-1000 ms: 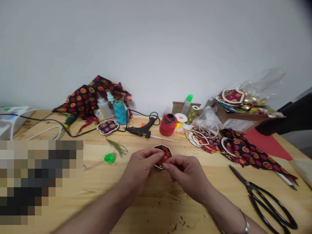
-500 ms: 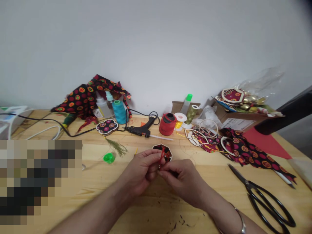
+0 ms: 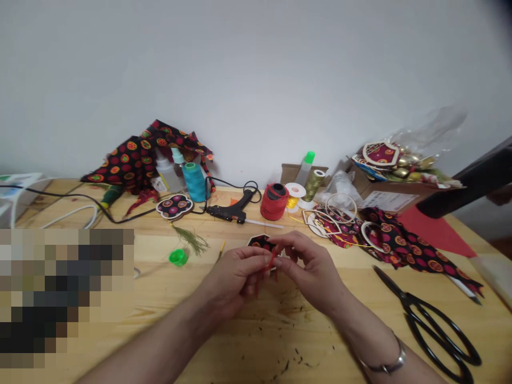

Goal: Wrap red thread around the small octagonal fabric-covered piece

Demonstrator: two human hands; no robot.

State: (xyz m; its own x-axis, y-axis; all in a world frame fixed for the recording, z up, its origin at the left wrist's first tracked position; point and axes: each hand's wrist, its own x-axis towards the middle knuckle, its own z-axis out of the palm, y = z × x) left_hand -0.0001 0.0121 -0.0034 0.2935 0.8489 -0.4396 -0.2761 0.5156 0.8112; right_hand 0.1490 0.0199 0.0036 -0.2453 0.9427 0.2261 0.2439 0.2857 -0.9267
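Observation:
My left hand (image 3: 236, 278) and my right hand (image 3: 310, 269) meet over the middle of the wooden table (image 3: 248, 341). Both pinch a short red cord (image 3: 271, 262) between thumb and fingertips. Just behind them lies an octagonal fabric-covered piece (image 3: 260, 241), black with red and orange dots, partly hidden by my fingers. A metal bangle (image 3: 386, 365) sits on my right wrist.
Large black scissors (image 3: 432, 325) lie at the right. A black glue gun (image 3: 234, 210), red spool (image 3: 274, 201), teal spool (image 3: 194, 182), green cap (image 3: 178, 257), patterned fabric (image 3: 140, 154), wooden rings and a cardboard box (image 3: 396, 189) line the back. A blurred patch covers the left.
My right hand has risen and moved forward over the octagonal piece, fingers arched higher. The left hand stays pinched on the red cord. The view has dipped slightly.

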